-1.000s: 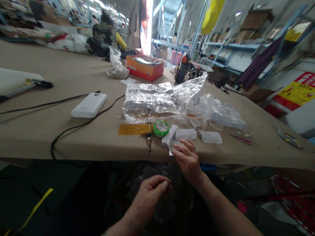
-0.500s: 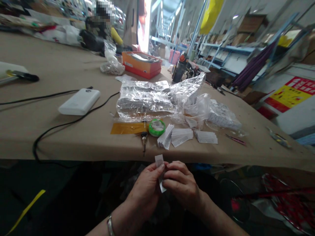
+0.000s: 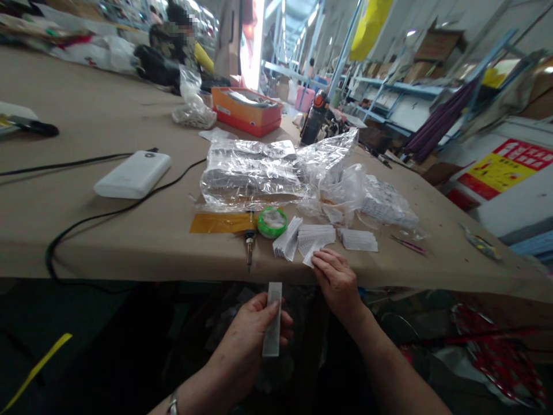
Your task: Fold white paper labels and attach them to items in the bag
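In front of the table edge, my left hand [image 3: 247,328] grips a flat whitish strip [image 3: 272,335] between thumb and fingers, the strip standing almost upright. My right hand [image 3: 339,282] reaches to the table's front edge, its fingertips closed on the lower end of a white paper slip [image 3: 308,251]. That slip lies askew against the middle stack of paper slips [image 3: 318,232]. Fanned slips [image 3: 287,240] lie left of it, and another stack [image 3: 358,240] lies to the right. The thumb of my right hand is mostly hidden.
A soldering iron [image 3: 249,245] points toward the front edge beside a green-rimmed round container [image 3: 272,222] and amber tape [image 3: 216,223]. Behind are plastic-wrapped bundles [image 3: 250,170]. Tweezers [image 3: 408,245] and cutters [image 3: 479,242] lie right; a white power bank [image 3: 133,174] and black cable [image 3: 82,226] left.
My right hand has left the strip and moved up and right to the middle paper stack, where one slip now sits askew. My left hand keeps the strip, now turned more upright.
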A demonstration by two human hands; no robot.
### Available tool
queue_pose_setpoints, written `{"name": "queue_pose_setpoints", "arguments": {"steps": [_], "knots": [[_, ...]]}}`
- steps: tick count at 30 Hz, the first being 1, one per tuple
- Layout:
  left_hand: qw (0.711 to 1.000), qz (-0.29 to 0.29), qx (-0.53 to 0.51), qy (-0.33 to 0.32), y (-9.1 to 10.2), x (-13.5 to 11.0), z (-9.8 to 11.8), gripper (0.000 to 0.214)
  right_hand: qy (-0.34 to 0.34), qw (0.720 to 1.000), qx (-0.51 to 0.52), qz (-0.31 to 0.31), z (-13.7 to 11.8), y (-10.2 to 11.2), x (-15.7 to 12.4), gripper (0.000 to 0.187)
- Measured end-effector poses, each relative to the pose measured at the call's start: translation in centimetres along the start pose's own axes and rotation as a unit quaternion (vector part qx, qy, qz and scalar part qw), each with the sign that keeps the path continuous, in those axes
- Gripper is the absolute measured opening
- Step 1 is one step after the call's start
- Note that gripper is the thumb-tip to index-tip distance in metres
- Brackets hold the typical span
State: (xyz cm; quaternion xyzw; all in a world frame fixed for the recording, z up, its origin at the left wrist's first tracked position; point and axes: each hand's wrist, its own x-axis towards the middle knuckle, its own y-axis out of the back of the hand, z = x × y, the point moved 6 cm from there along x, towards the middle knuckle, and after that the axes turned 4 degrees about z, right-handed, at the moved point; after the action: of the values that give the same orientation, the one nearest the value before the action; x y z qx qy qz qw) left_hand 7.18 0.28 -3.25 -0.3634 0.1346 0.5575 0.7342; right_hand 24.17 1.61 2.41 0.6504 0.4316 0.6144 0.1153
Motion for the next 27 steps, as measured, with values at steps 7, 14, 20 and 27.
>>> {"name": "queue_pose_setpoints", "arguments": {"steps": [7,14,20,27], "knots": [[0.998,0.023,-0.022,0.058,-0.2,-0.5,0.4,0.014,-0.077,0.988,0.111,0.071,0.5,1.6,0.0,0.016],[0.989,-0.046,-0.128,0.060,-0.8,-1.0,1.0,0.011,0.096,0.968,0.230,-0.033,-7.2,1.5,-1.2,0.014],[0.982,-0.062,-0.177,0.035,-0.4,-0.6,0.9,0.008,0.155,0.961,0.208,-0.091,-9.2,0.3,-2.2,0.015],[0.980,-0.066,-0.182,0.037,-0.6,-0.5,0.7,0.008,0.170,0.956,0.209,-0.117,-9.2,0.2,-2.5,0.016]]}}
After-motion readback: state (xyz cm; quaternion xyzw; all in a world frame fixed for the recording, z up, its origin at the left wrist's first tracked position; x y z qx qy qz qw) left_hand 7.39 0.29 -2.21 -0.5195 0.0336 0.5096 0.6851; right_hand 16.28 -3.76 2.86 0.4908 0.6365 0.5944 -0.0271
